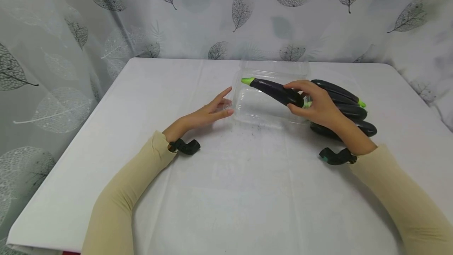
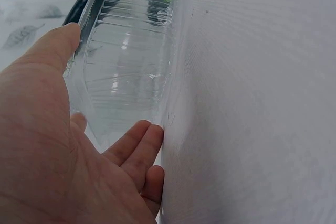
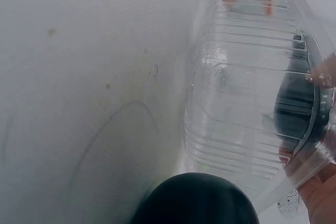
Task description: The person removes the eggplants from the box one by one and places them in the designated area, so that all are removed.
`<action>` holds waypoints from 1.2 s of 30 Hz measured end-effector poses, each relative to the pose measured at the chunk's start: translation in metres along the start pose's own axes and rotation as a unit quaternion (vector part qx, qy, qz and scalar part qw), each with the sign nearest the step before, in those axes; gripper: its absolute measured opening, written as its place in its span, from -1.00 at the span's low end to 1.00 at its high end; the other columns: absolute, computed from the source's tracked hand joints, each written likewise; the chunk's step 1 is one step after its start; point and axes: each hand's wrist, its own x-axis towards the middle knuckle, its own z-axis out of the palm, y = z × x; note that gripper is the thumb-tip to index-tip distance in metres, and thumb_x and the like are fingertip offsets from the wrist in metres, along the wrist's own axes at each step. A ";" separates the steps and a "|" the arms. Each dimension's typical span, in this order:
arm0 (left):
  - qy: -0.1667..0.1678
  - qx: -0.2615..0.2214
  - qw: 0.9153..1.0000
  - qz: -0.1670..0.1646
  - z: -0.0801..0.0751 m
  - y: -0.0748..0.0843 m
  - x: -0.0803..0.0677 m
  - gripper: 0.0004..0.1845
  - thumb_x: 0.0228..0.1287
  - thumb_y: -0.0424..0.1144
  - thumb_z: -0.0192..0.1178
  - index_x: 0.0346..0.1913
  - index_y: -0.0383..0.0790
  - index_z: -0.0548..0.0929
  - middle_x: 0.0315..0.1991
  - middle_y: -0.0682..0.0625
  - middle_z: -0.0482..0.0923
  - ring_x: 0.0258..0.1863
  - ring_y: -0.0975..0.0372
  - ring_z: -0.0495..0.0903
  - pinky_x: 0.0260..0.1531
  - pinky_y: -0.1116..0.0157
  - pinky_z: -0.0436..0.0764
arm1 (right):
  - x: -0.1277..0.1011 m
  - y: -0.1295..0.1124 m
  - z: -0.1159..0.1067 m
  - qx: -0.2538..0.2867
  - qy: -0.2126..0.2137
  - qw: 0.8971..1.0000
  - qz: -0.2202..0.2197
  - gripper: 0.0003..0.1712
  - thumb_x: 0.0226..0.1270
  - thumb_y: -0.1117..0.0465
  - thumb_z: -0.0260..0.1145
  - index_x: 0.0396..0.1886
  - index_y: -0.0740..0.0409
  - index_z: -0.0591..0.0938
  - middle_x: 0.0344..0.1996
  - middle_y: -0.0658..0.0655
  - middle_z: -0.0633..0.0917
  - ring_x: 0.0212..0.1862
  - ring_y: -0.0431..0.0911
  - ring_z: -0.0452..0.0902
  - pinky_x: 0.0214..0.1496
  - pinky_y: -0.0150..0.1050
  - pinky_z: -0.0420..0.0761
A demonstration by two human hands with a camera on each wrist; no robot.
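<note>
Over clear tray (image 1: 247, 107): right hand (image 1: 316, 105) grips unlabelled eggplant (image 1: 276, 91).

L grip (image 1: 212, 110) flat, R grip (image 1: 313, 105) curled

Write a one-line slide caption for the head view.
Right hand holds an eggplant over a clear container; left hand steadies it.

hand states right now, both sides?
Left hand: open, straight fingers resting against the end of the clear plastic container.
Right hand: closed around a dark eggplant, held over the container.
</note>
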 end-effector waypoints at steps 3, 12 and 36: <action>0.000 0.000 1.000 0.001 0.000 0.000 0.000 -0.16 0.49 -0.11 0.04 0.57 0.24 -0.29 0.45 -0.19 0.11 0.47 0.07 0.10 0.43 0.04 0.09 | -0.001 0.000 -0.001 0.007 0.009 1.000 -0.009 -0.40 0.04 0.47 0.44 0.16 0.24 0.59 0.10 0.21 0.60 0.07 -0.30 0.42 -0.07 -0.49 0.41; 0.000 0.001 1.000 -0.002 -0.001 0.000 0.001 -0.16 0.49 -0.07 0.05 0.56 0.28 -0.28 0.45 -0.18 0.11 0.47 0.07 0.11 0.43 0.04 0.09 | -0.008 -0.004 -0.011 0.027 0.026 0.999 -0.023 -0.38 -0.01 0.55 0.42 0.15 0.26 0.60 0.09 0.22 0.61 0.03 -0.33 0.42 -0.07 -0.52 0.40; -0.011 -0.003 1.000 -0.002 -0.003 -0.001 -0.004 -0.16 0.48 -0.02 0.03 0.56 0.28 -0.30 0.48 -0.13 0.06 0.48 0.12 0.07 0.43 0.02 0.08 | -0.032 -0.006 -0.029 -0.001 0.046 0.998 -0.034 -0.25 -0.21 0.62 0.48 0.13 0.27 0.61 0.13 -0.24 0.52 0.15 -0.47 0.37 0.04 -0.61 0.37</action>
